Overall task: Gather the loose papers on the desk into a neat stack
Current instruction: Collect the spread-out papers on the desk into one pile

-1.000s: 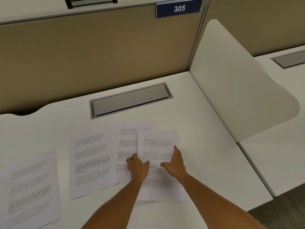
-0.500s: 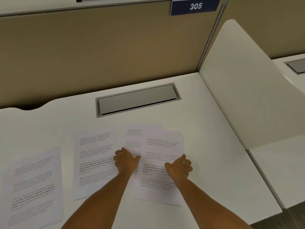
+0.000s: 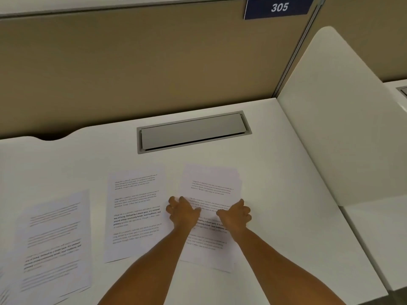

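A small stack of printed sheets (image 3: pixel 211 186) lies on the white desk (image 3: pixel 286 194), its edges nearly lined up. My left hand (image 3: pixel 181 211) grips the stack's left edge and my right hand (image 3: pixel 235 213) grips its right edge, fingers curled against the paper. One loose printed sheet (image 3: pixel 135 208) lies flat just left of the stack, apart from it. Another loose sheet (image 3: pixel 55 238) lies further left, over more paper at the desk's near-left corner.
A grey cable hatch (image 3: pixel 193 132) is set in the desk behind the papers. A tan partition wall (image 3: pixel 154 62) with a blue "305" sign (image 3: pixel 278 7) backs the desk. A white side divider (image 3: pixel 337 119) stands at the right edge.
The two overlapping sheets under my hands have been drawn together into one stack. My hands moved from on top of the paper out to its left and right edges, fingers now curled.
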### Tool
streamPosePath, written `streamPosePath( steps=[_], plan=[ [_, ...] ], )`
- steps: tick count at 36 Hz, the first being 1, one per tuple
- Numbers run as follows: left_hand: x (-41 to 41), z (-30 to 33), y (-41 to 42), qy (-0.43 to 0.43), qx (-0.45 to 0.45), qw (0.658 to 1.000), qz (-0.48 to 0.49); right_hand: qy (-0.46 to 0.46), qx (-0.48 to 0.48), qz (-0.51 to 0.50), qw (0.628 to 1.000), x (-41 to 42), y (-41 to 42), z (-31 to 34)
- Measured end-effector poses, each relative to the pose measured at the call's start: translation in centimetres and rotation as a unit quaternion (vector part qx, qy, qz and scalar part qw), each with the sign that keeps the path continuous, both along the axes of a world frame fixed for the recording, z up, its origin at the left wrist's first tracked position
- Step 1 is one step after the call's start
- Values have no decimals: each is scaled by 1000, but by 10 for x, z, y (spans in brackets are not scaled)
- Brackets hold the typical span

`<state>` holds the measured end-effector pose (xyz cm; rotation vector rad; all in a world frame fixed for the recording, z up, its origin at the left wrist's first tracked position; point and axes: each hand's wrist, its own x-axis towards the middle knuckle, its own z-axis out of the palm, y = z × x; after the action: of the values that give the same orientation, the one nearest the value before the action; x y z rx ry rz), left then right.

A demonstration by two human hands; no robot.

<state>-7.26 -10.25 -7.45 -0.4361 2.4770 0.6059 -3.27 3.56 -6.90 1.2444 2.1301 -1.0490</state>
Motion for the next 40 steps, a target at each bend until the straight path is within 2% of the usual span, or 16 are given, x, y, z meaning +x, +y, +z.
streamPosePath(
  steps=[5,11,19,24,32,35,38,40],
  plan=[
    [0,1,2,2,40,999,29,11,-6,-1,1000,-2,5,-1],
    [-1,2,0,5,73,995,61,50,-96,-61,992,-1,8,-2],
    [-2,-2,-10,-32,128,983,127,50,-97,-58,992,5,9,-1],
    [2,-2,-13,-11,247,957,151,31,-87,-58,994,10,13,-1],
    [5,14,-20,-8,344,929,133,19,-61,-46,997,19,28,-1],
    [6,26,-23,-7,407,907,106,72,-74,-81,991,21,36,-1],
    [8,37,-29,-1,453,886,95,168,-142,-133,966,22,44,1],
    [10,42,-35,-4,480,873,88,191,-194,-144,951,24,47,3]
  ],
)
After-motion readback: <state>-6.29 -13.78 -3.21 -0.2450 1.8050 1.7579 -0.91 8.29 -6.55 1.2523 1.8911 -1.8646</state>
